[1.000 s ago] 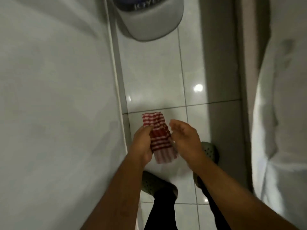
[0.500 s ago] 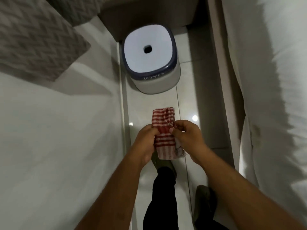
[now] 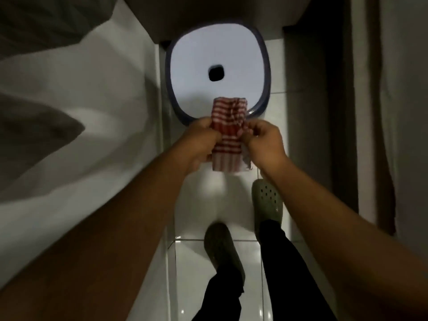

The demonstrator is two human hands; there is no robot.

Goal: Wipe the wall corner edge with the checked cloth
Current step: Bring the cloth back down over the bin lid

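The checked cloth (image 3: 228, 133) (red-and-white, folded into a narrow strip) hangs in the air between both hands, directly over the near rim of the stool (image 3: 217, 70) and the floor (image 3: 231, 205) below it. Its top edge is bunched, the lower end loose and a bit frayed on the right side.

The left hand (image 3: 201, 140) is closed round the cloth's left edge, fingers curled onto the fabric. The right hand (image 3: 264, 140) pinches the right edge w/ thumb and fingertips drawn narrow; the rest of its fingers are tucked under. Both forearms reach forward and down from the bottom corners of the view, wrists roughly level, meeting just short of the stool.

Relative to the stool: the bed (image 3: 69, 100) w/ white bedding runs along its left, a dark vertical panel and pale wall surface (image 3: 403, 89) stand to its right, and the person's two shoes (image 3: 267, 200) sit on the tiles nearer than it. Which corner edge is meant I can't tell; the cloth touches no wall here, so wiping looks not yet begun, prob. still at the folding/readying stage.

Risks, as I judge them:
- The fold could slip apart when one hand lets go, since the right grip is only a pinch.
- The loose lower end may drag or snag instead of wiping flat.
- The stool stands right ahead of the feet; stepping fwd toward a wall could catch it.
- Dim light may make the edge hard to follow.
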